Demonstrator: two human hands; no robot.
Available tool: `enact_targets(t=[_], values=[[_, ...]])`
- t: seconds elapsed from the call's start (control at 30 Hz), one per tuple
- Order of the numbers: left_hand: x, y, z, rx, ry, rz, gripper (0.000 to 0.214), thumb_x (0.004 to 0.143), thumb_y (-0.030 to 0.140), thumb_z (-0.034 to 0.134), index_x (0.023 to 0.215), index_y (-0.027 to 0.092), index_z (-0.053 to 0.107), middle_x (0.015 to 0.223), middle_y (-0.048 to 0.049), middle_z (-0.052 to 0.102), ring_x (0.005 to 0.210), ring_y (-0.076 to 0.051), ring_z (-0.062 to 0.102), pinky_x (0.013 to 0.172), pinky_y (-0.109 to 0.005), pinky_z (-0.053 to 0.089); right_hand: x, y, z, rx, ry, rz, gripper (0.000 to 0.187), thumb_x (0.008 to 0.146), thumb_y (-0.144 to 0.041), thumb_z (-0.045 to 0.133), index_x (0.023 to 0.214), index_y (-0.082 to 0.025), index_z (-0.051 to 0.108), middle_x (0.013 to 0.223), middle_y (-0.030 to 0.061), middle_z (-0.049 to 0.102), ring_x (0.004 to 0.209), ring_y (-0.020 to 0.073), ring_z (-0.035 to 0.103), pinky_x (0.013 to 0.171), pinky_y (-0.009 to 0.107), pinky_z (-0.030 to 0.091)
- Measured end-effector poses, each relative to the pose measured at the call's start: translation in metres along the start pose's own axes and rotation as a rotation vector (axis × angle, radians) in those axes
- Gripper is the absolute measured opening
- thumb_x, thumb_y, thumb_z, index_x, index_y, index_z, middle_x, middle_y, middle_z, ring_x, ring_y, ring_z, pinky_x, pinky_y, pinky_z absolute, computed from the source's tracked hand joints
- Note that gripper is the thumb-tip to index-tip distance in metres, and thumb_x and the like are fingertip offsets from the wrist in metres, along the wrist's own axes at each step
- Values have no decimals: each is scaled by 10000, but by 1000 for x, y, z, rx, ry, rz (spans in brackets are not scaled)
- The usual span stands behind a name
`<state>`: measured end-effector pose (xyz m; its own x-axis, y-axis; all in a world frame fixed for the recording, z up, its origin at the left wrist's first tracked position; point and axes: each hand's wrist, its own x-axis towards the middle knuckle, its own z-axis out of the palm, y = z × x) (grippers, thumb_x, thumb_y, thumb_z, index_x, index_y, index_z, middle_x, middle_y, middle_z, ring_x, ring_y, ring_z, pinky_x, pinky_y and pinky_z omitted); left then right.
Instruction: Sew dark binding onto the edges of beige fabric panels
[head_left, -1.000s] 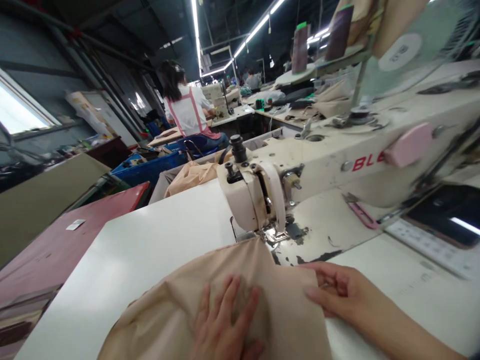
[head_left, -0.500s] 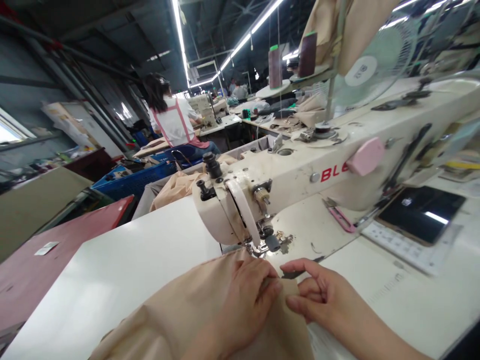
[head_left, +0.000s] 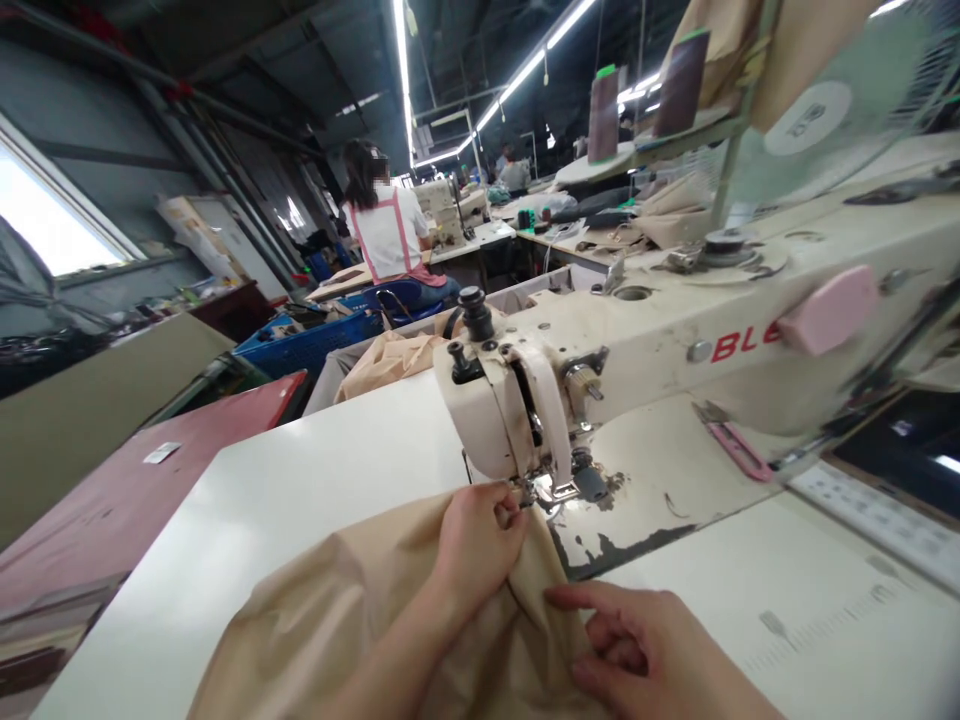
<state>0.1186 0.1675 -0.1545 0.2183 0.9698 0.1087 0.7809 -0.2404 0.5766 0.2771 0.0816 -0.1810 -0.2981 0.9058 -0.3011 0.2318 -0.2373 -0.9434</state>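
Note:
A beige fabric piece (head_left: 337,620) lies bunched on the white sewing table (head_left: 300,490) in front of me. My left hand (head_left: 480,535) is closed, pinching the fabric's far edge right at the presser foot (head_left: 551,490) of the cream sewing machine (head_left: 637,340). My right hand (head_left: 637,650) rests on the fabric's right edge, nearer to me, with its fingers curled onto the cloth.
A phone on a control panel (head_left: 885,510) sits at the right under the machine arm. Thread cones (head_left: 604,100) and a fan (head_left: 817,100) stand behind the machine. More beige fabric (head_left: 390,355) is heaped in a bin beyond the table. Another person (head_left: 386,230) sits at a far machine.
My left hand has moved from lying flat on the fabric forward to the presser foot, carrying the fabric edge with it. My right hand has drawn back toward me along the right edge.

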Motion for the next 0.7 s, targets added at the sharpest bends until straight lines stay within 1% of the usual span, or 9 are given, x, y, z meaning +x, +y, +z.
enact_targets(t=[0.1, 0.2, 0.33, 0.4, 0.43, 0.5, 0.6, 0.67, 0.7], values=[[5, -1, 2, 5, 11, -24, 137, 705, 179, 557, 570, 161, 552, 519, 33, 507, 536, -113, 469, 515, -201, 299, 8, 2, -5, 40, -6, 13, 395, 605, -194, 553, 984, -130, 641, 552, -50, 533, 461, 93, 479, 444, 201, 287], [7, -1, 3, 7, 21, -33, 125, 693, 177, 557, 573, 160, 587, 499, 32, 514, 509, -111, 476, 503, -200, 305, 12, 9, -6, 82, -22, 34, 427, 605, -195, 550, 1020, -147, 637, 548, -57, 534, 442, 85, 473, 439, 201, 268], [8, -4, 9, 25, 48, -34, 120, 709, 181, 571, 599, 159, 616, 519, 18, 560, 509, -121, 519, 498, -209, 338, 16, 12, -6, 70, -45, 46, 451, 618, -194, 558, 1063, -167, 629, 534, -57, 552, 453, 102, 506, 445, 205, 307], [12, -7, 11, 45, 73, -23, 141, 754, 208, 573, 634, 153, 621, 562, 3, 585, 540, -129, 545, 515, -218, 373, 18, 8, -9, 40, -47, 47, 441, 635, -202, 561, 1071, -169, 619, 541, -54, 556, 461, 111, 527, 443, 202, 334], [14, -9, 11, 57, 86, -14, 150, 785, 234, 570, 677, 147, 625, 605, -6, 601, 567, -131, 556, 536, -224, 399, 19, 6, -10, -11, -31, 25, 417, 650, -204, 559, 1061, -172, 616, 554, -50, 558, 467, 117, 538, 441, 202, 349], [16, -10, 7, 84, 112, 15, 188, 847, 305, 549, 812, 135, 622, 744, -23, 625, 648, -134, 579, 603, -252, 457, 19, -1, -14, -225, 53, -106, 341, 690, -191, 549, 1025, -192, 610, 654, -20, 579, 513, 133, 561, 477, 224, 414], [6, -6, -6, 137, 141, 78, 275, 889, 368, 511, 1019, 132, 569, 967, -52, 604, 804, -154, 592, 719, -331, 502, 11, -8, -21, -589, 181, -405, 246, 758, -131, 507, 964, -228, 597, 839, 34, 575, 712, 181, 601, 642, 299, 502], [-15, 0, -10, 176, 154, 127, 307, 897, 393, 488, 1069, 146, 551, 1037, -69, 586, 866, -170, 583, 770, -363, 494, 1, -8, -26, -647, 203, -523, 241, 801, -106, 464, 968, -244, 569, 911, 44, 578, 842, 188, 604, 739, 309, 514], [-29, 3, -7, 190, 148, 152, 312, 888, 419, 488, 1056, 166, 560, 1036, -72, 592, 875, -180, 581, 784, -375, 485, -4, -6, -28, -634, 223, -557, 246, 815, -103, 450, 980, -254, 551, 922, 39, 586, 874, 180, 604, 756, 288, 518]])
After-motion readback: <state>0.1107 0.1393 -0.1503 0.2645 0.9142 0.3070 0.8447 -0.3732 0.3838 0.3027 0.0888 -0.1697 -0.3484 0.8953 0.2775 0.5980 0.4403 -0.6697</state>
